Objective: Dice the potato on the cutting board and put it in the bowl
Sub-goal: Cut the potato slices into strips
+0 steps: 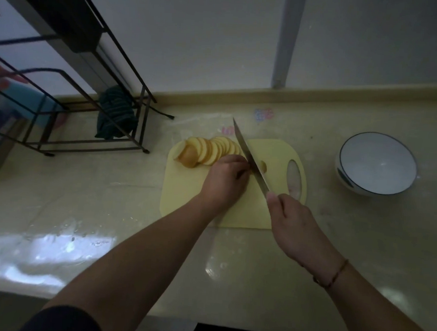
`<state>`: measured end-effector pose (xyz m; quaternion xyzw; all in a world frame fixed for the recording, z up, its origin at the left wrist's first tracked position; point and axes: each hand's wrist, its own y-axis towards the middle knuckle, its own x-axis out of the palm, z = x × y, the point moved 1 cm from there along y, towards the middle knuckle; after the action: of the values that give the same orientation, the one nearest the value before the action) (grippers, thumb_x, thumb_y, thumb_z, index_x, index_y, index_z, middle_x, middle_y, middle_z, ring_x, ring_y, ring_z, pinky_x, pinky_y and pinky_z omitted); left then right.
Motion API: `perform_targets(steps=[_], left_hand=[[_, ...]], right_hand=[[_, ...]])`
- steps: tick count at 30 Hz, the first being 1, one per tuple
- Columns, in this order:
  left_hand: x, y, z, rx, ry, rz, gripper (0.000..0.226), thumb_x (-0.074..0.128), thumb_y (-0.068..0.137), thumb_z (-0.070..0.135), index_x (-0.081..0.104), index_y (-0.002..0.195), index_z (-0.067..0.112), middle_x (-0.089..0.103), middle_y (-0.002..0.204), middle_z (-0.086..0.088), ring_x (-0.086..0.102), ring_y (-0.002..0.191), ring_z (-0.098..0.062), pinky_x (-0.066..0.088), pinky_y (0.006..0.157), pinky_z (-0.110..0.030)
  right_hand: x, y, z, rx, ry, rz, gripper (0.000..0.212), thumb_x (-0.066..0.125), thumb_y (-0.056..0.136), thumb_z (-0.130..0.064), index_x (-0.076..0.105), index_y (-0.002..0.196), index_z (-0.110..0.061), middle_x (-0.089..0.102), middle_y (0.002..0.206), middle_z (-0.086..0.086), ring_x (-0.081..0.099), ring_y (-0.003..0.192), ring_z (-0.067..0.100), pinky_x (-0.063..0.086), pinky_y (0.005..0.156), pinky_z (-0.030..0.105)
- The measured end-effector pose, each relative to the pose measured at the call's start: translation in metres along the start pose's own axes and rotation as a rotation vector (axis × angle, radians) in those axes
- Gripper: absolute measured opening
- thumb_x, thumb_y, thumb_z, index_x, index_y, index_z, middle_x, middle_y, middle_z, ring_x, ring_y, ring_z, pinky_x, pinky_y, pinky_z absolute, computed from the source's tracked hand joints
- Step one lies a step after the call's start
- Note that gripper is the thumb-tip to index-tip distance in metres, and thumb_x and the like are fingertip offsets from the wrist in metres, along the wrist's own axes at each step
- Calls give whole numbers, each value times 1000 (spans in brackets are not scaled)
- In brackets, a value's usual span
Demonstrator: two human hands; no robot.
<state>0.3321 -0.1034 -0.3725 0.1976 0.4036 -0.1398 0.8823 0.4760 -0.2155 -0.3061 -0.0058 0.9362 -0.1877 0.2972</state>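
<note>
The potato (208, 149) lies on the yellow cutting board (183, 188) already cut into a row of round slices that lean on one another like fallen dominoes, running from the board's far-left corner toward its middle, with a rounded skin-covered end piece at the left of the row. The left hand (225, 181) sits at the right end of that row, its fingers curled down over what is probably the uncut remainder of the potato, though the hand hides it and the light is dim. Just right of those fingers the knife (248, 154) stands edge-down, blade running diagonally from near the right hand up to a tip past the board's far edge, its flat side close against the left knuckles. A small potato piece (263, 166) lies on the board just right of the blade. The right hand (295, 225) is wrapped around the knife's handle, thumb laid forward toward the blade, and a thin bracelet (337, 274) circles its wrist. The board's oval handle hole is at its right end. Well apart to the right, on the pale countertop (108, 210), stands a white bowl (377, 163) with a dark rim. At the far left, a black wire rack (90, 87) with a dark striped cloth (116, 112) beneath it.
</note>
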Motion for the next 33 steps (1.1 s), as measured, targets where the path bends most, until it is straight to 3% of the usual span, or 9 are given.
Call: perform_targets(steps=[9, 17, 25, 30, 33], left_hand=[[-2, 3, -3, 29, 11, -58, 23, 64, 80, 5, 79, 99, 5, 74, 105, -9, 67, 97, -28, 55, 86, -33], [-3, 7, -1, 61, 8, -48, 18, 66, 79, 3, 79, 92, 4, 76, 97, -6, 66, 87, -21, 50, 80, -25], [-3, 8, -3, 87, 46, -79, 18, 67, 79, 4, 79, 92, 5, 76, 97, -6, 68, 86, -27, 53, 77, -30], [-6, 6, 1, 99, 26, -107, 25, 58, 84, 8, 78, 97, 1, 74, 100, -11, 68, 91, -29, 50, 85, -30], [-18, -4, 0, 46, -58, 27, 31, 50, 85, 10, 75, 99, 0, 71, 105, -12, 66, 99, -25, 52, 89, -31]], right_hand=[[5, -6, 4, -16, -73, 20, 43, 27, 101, -46, 47, 78, -17, 52, 66, -1, 49, 58, 11, 31, 49, 26], [11, 5, 2, 11, -80, 12, 42, 24, 102, -44, 49, 85, -15, 54, 73, 0, 52, 65, 15, 33, 53, 30], [7, 14, 3, 34, 13, -5, 41, 27, 102, -46, 43, 74, -20, 53, 71, 2, 51, 63, 14, 39, 57, 31], [10, 7, 9, 42, 62, 17, 44, 32, 100, -48, 46, 72, -17, 53, 65, 1, 51, 58, 14, 39, 54, 30], [9, 1, 11, 5, 37, 41, 42, 33, 99, -48, 45, 71, -19, 50, 61, -3, 47, 55, 9, 32, 50, 23]])
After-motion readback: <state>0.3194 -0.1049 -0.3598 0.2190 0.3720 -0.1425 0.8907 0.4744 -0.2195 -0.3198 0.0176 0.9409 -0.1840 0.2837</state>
